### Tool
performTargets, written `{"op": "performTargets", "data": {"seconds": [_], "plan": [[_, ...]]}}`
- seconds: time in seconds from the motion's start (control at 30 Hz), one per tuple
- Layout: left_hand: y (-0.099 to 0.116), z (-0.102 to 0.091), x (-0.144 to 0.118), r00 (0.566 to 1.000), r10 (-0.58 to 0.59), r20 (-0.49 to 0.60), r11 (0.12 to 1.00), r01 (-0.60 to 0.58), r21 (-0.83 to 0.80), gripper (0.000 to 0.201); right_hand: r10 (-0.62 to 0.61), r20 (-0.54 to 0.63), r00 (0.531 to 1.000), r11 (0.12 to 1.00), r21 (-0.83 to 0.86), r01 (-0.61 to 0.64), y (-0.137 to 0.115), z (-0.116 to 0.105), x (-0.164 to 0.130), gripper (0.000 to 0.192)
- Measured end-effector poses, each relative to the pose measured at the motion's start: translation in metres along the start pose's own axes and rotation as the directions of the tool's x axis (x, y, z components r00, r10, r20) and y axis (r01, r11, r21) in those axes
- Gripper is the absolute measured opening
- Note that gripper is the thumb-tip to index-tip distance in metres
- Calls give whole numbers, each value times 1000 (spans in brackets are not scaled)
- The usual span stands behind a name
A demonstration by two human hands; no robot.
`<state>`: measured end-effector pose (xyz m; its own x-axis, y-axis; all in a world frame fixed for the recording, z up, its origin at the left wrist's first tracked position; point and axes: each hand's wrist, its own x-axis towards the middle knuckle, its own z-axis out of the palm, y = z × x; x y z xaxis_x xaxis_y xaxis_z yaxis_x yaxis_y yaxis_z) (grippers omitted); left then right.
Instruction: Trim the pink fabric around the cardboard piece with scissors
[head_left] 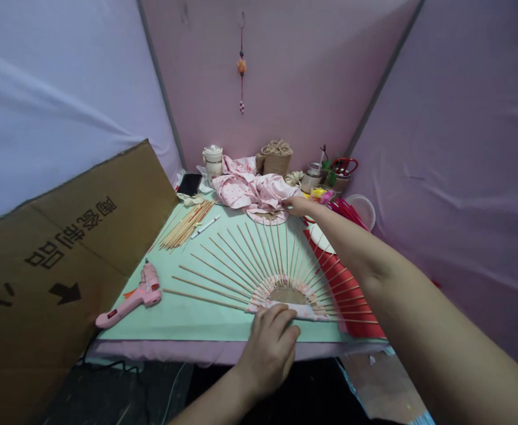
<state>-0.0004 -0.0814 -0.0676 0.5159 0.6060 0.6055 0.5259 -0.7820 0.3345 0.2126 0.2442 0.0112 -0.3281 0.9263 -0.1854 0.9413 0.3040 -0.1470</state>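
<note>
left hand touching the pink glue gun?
Apart. The head view shows a wide stretch of green sheet between the left hand and the pink glue gun.

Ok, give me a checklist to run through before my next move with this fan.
1. Left hand on the fan: ok, resting at its near edge.
2. Right hand gripping the pink cloth: cannot tell; it is at the cloth, but the fingers are mostly hidden.
3. Sticks spread: ok, they radiate from the base.
4. Fan off the red sheet: not ok, its right-hand sticks lie over it.
5. Glue gun cool: cannot tell; it lies right by the leftmost stick's tip.
6. Spare sticks apart from the fan: ok, bunched beyond it at left.
</note>
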Motion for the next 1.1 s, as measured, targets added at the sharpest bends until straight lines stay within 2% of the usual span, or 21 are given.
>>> {"op": "performTargets", "data": {"seconds": [0.2,0.33,0.43,0.53,0.67,0.8,0.9,0.97,1.03,1.1], "plan": [[-1,6,-5,999,-14,53,1000,14,9,24,52,161,986,999,-1,-53,10,3,33,35],[-3,7,-6,998,0,58,1000,-1,14,25,76,179,981,995,53,-87,17,-7,38,33],[-3,6,-7,997,8,76,1000,-9,14,26,68,101,993,989,128,-80,20,-19,35,34],[-3,5,-6,996,2,86,1000,-3,18,26,63,-36,997,976,211,-54,20,-30,28,32],[-3,5,-4,995,-13,100,1000,11,25,25,102,-259,960,951,309,-17,15,-42,12,25],[0,4,-4,997,-5,71,1000,5,-5,24,123,-464,877,924,376,70,8,-50,-21,21],[1,-5,2,999,-12,-40,998,10,-64,26,116,-585,803,910,386,150,0,-50,-63,18],[-3,-19,11,987,-75,-139,995,64,-79,31,104,-651,752,896,390,213,-8,-45,-99,17],[-10,-39,25,957,-158,-242,987,149,-56,39,61,-721,690,855,394,336,-20,-36,-138,17],[-22,-62,43,905,-224,-361,970,242,4,47,-19,-738,674,811,382,442,-35,-23,-177,17]]}}
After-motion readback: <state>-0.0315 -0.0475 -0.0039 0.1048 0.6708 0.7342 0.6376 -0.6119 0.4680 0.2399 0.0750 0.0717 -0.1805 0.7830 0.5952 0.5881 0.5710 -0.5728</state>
